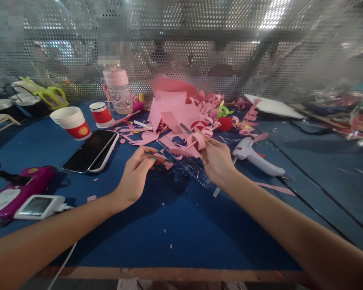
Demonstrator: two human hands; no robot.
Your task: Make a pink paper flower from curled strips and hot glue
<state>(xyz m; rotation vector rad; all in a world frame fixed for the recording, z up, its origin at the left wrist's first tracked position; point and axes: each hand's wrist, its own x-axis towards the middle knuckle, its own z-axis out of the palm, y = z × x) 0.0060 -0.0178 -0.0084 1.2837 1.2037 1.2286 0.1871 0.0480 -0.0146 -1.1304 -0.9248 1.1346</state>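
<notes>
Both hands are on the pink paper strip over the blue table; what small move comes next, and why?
Probably another turn: the right hand pinches the curled pink paper strip, whose loose tail runs to the left hand, so part looks uncurled.

- A blue counter (175, 225) with small pink paper scraps scattered across it.
- A black phone (89, 151) lying flat at left, on top of a white tablet.
- Two red-and-white paper cups: a stack (71, 122) and a single cup (101, 114) beside it.
- A clear water bottle (117, 88) with a pink lid, standing behind the cups.
- A white glue gun (255, 155) lying at right.
- A heap of pink paper sheets (172, 106) at the back.
- A perforated metal screen (199, 44) behind everything.
</notes>
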